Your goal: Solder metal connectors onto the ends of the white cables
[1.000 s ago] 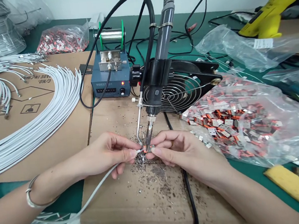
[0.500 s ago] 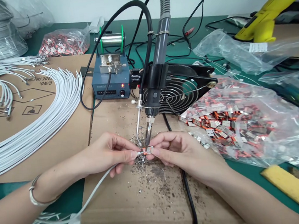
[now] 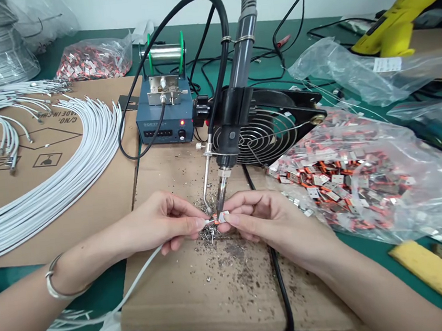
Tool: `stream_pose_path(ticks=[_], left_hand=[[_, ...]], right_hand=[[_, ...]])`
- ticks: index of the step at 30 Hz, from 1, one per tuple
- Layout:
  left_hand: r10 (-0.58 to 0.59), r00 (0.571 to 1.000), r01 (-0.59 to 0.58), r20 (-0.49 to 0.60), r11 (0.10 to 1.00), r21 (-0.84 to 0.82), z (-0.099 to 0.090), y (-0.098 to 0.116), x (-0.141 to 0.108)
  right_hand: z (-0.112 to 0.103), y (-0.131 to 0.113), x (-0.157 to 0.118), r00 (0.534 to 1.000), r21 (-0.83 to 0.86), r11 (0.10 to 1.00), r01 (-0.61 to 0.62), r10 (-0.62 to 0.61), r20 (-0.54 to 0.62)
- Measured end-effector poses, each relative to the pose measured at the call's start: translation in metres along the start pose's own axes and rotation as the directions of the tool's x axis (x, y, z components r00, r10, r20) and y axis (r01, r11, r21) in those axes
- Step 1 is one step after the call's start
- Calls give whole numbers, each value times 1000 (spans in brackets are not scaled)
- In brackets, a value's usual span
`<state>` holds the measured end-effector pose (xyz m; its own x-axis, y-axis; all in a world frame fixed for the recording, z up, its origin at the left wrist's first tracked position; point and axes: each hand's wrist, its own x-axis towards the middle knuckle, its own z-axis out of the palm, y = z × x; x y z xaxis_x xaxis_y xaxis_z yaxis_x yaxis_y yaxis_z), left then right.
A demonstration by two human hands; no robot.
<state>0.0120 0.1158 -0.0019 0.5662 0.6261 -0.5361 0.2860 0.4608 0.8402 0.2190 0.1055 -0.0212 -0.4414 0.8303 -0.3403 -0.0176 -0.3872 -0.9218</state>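
Pinched in my left hand (image 3: pixel 172 223) is the end of a white cable (image 3: pixel 141 274), which trails down to the lower left. Between the fingertips of my right hand (image 3: pixel 266 216) is a small USB connector (image 3: pixel 223 217), metal with an orange part facing the cable's end. Just above the join, the tip of a soldering iron (image 3: pixel 220 192) points down from its stand, at or very near the connector; contact is hard to tell. A thin metal solder feed tube (image 3: pixel 206 185) ends beside it. Solder scraps (image 3: pixel 211 235) lie beneath my fingers.
A blue solder feeder (image 3: pixel 165 121) with a solder spool (image 3: pixel 164 52) stands behind, beside a black fan (image 3: pixel 269 134). White cables (image 3: pixel 96 147) lie left on cardboard. At right are a bag of connectors (image 3: pixel 337 185) and a yellow sponge (image 3: pixel 437 271). A black cord (image 3: pixel 281 285) crosses the board.
The view has shifted slightly. Both hands keep hold of the cable and the connector under the iron, with barely any movement between them.
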Motion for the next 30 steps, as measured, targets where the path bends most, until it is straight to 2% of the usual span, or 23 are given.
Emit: stream_pose_path(ticks=[5, 12, 18, 30], left_hand=[[-9, 1000, 9, -2, 1000, -11, 0, 1, 1], [-26, 1000, 26, -8, 999, -18, 2, 2, -1], [-24, 1000, 23, -9, 1000, -13, 1, 1, 0], [-27, 998, 29, -53, 999, 37, 3, 1, 1]], right_hand=[[0, -2, -1, 999, 77, 997, 12, -16, 43], [-2, -1, -2, 999, 84, 996, 2, -6, 39], [-2, -1, -1, 998, 155, 988, -9, -1, 65], [1, -3, -2, 999, 138, 990, 10, -16, 47]])
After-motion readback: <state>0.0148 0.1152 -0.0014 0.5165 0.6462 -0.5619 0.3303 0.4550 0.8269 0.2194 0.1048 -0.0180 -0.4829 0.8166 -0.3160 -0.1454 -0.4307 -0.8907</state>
